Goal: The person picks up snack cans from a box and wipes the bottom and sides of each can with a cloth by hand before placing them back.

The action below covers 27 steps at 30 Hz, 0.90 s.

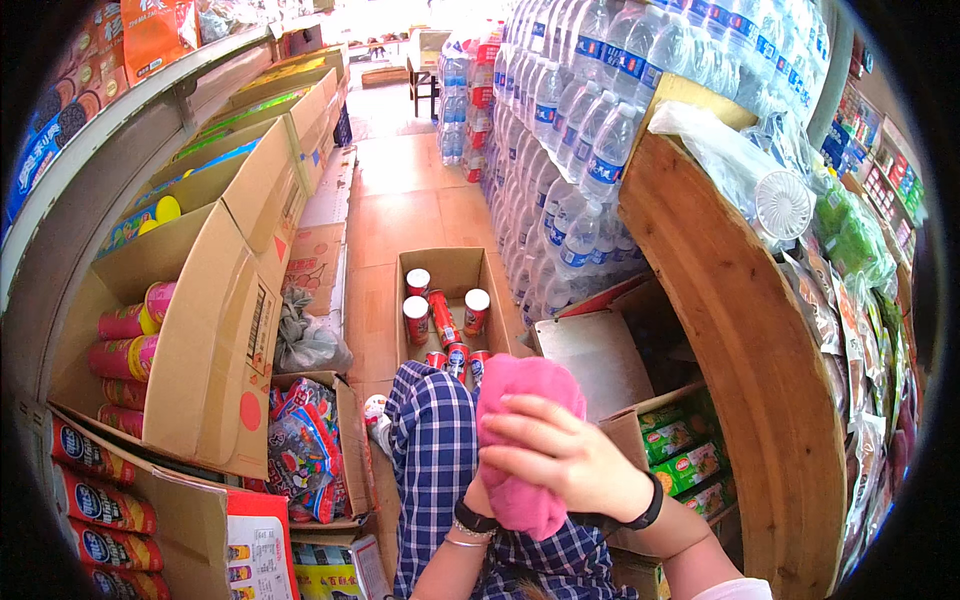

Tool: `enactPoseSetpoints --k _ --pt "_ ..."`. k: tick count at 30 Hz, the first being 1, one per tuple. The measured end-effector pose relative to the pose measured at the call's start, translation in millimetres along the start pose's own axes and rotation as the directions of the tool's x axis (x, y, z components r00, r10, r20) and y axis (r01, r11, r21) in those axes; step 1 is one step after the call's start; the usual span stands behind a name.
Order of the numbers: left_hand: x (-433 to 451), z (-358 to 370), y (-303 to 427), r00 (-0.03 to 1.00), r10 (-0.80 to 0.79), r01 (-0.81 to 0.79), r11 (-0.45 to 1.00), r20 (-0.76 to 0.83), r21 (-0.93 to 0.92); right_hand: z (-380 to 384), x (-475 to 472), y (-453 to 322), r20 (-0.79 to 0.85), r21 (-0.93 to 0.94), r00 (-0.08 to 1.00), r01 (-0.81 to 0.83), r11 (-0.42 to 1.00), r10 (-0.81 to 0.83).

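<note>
A folded pink cloth [525, 450] is held above my lap, over blue plaid fabric. My right hand [551, 457] lies across the front of the cloth with its fingers spread and pressed on it. Behind the cloth is my left hand [480, 495], mostly hidden; only a part by the wrist shows, and whether anything lies inside the cloth cannot be seen. Beyond my knees a cardboard box [495, 300] stands on the tiled floor, with several red cans in it. Some have white lids and stand upright, and one red can [444, 319] lies tilted among them.
At the left, cardboard boxes [202, 300] hold pink and red cans. Bagged sweets [304, 450] fill a low box beside my leg. Wrapped water bottles [577, 142] are stacked at the right, behind a curved wooden board [750, 360]. Green packets [686, 465] sit in a box near my right arm.
</note>
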<state>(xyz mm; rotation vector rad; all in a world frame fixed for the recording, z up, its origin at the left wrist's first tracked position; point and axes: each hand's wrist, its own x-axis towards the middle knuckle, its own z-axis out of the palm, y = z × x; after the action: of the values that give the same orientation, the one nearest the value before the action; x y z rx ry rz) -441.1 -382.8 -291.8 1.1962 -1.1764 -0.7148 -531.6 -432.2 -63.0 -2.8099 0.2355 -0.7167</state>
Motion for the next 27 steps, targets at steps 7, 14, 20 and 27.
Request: enactPoseSetpoints --k 7,14,20,27 --pt "-6 0 9 0.997 0.066 -0.067 0.997 0.039 0.033 2 0 4 -0.002 0.024 1.0 -0.015 1.0 0.015" --pt "39 0 52 0.961 0.227 -0.235 0.971 -0.156 -0.037 -13 -17 5 -0.137 -0.011 0.955 -0.267 0.964 0.263" --pt "48 -4 76 0.941 0.222 -0.193 0.972 -0.256 0.133 -23 -35 5 -0.109 0.046 0.967 -0.226 0.973 0.23" --pt "55 3 83 0.939 0.305 -0.282 0.947 -0.156 0.157 -34 -63 11 -0.237 0.169 0.891 -0.354 0.92 0.386"
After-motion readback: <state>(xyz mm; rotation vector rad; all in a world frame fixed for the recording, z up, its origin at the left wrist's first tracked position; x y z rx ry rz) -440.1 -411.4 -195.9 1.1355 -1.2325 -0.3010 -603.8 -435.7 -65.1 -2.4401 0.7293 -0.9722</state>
